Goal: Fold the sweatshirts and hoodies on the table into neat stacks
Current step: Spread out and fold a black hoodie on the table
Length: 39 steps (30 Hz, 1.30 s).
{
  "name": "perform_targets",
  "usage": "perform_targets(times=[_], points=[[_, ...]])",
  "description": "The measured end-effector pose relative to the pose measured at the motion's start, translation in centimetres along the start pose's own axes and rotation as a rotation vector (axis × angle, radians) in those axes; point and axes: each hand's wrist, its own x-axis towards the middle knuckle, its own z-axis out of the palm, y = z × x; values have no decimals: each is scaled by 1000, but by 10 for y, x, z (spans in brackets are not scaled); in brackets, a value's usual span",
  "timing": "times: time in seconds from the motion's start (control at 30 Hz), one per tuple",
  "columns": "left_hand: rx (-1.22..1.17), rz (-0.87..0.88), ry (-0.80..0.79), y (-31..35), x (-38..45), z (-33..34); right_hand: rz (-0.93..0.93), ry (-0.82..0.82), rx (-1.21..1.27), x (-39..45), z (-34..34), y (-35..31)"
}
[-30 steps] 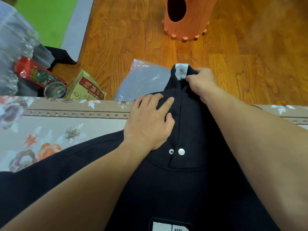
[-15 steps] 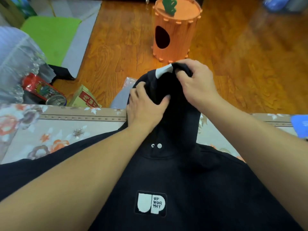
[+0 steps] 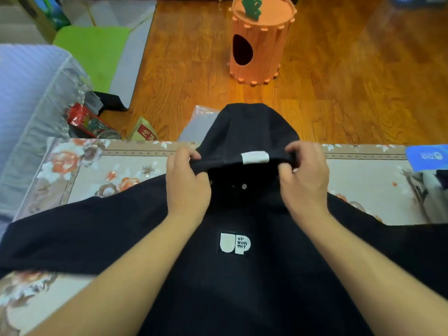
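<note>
Both hands, left hand [image 3: 188,183] and right hand [image 3: 304,180], grip pinching the hoodie [image 3: 242,287] hood's rim.

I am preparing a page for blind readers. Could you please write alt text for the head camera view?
Two hands, left hand and right hand, pinch the hood's edge of a black hoodie spread front up on a floral table. The hood hangs past the table's far edge, above a wooden floor where an orange carrot-shaped stool stands.

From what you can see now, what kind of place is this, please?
Most likely a room in a home: a wooden floor, a table with a flowered cloth, a carrot-shaped orange tub and snack packets on the floor.
</note>
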Motion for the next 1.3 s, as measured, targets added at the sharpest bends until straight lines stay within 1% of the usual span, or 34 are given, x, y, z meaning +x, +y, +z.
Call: perform_targets(times=[0.03,0.07,0.1,0.17,0.23,0.27,0.3,0.4,0.47,0.5,0.57,0.63,0.7,0.77,0.83,0.87,0.9,0.93,0.97,1.0,1.07,1.13,1.17,1.2,1.27,1.3], points=[[-18,-26,23,-3,-19,-4,36,8,31,-21,-7,-1],[-8,-46,14,-9,-39,-9,76,-8,41,-43,-15,1],[15,-61,-30,-17,-58,-14,123,-50,31,-66,-22,8],[117,-110,-210,-43,-89,-24,215,-207,-62,-105,-34,28],[288,-194,-398,-71,-103,-34,303,-383,-183,-129,-41,48],[313,-232,-424,-80,-102,-37,367,-415,-189,-131,-44,56],[292,-246,-412,-85,-97,-39,431,-410,-165,-127,-44,61],[201,-207,-381,-84,-76,-33,615,-367,13,-99,-36,65],[251,-161,-414,-81,-59,-20,709,-386,117,-75,-24,65],[302,-116,-431,-78,-52,-14,717,-395,135,-64,-18,64],[395,-3,-441,-70,-36,-1,677,-406,91,-44,-8,66],[481,111,-435,-62,-18,9,577,-436,-49,-26,-1,66],[561,228,-446,-57,5,19,416,-510,-205,-9,5,67],[632,366,-504,-53,31,25,242,-592,-319,8,9,70],[680,480,-548,-49,53,27,60,-602,-361,25,8,69],[631,483,-561,-46,62,25,3,-577,-317,33,5,66],[514,430,-550,-39,69,20,6,-545,-209,41,0,61],[366,357,-525,-31,73,15,66,-516,-63,48,-5,53],[263,317,-464,-23,77,10,135,-485,50,54,-10,46],[203,316,-404,-14,80,4,186,-457,123,60,-14,42],[205,395,-339,5,85,-6,226,-424,205,70,-19,38],[195,410,-322,15,92,-7,250,-390,239,78,-13,38],[209,372,-331,14,98,-4,251,-365,196,81,-6,41],[293,316,-346,9,103,-1,244,-333,85,83,2,46],[628,243,-305,-10,109,7,250,-209,-227,82,18,59],[748,243,-253,-21,106,12,266,-143,-321,77,23,64]])
